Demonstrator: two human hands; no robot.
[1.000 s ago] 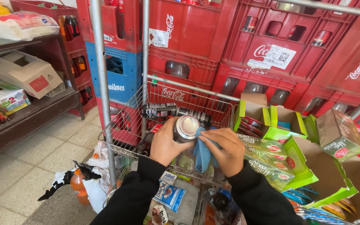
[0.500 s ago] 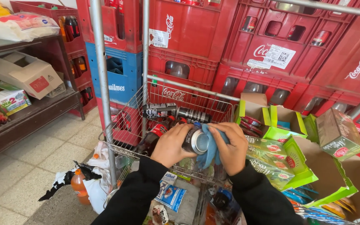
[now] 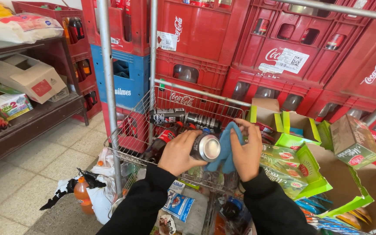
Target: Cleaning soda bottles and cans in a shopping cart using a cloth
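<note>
Holding a dark drink can [image 3: 205, 147] on its side above the wire basket [image 3: 129, 141], the left hand [image 3: 180, 152] is curled around the body, while the right hand [image 3: 245, 152] presses a blue cloth [image 3: 223, 148] against it with flat fingers. I think the can may slip and fall among the other cans [image 3: 183, 118] below, because only one hand really grips it and the rubbing pushes sideways.

the left hand [image 3: 180, 152] covers most of the can [image 3: 206, 147], so only its silver end shows. the blue cloth [image 3: 223, 147] is half hidden behind the right hand [image 3: 245, 153]. the wire basket [image 3: 131, 153] runs behind both forearms, its near edge unseen.
</note>
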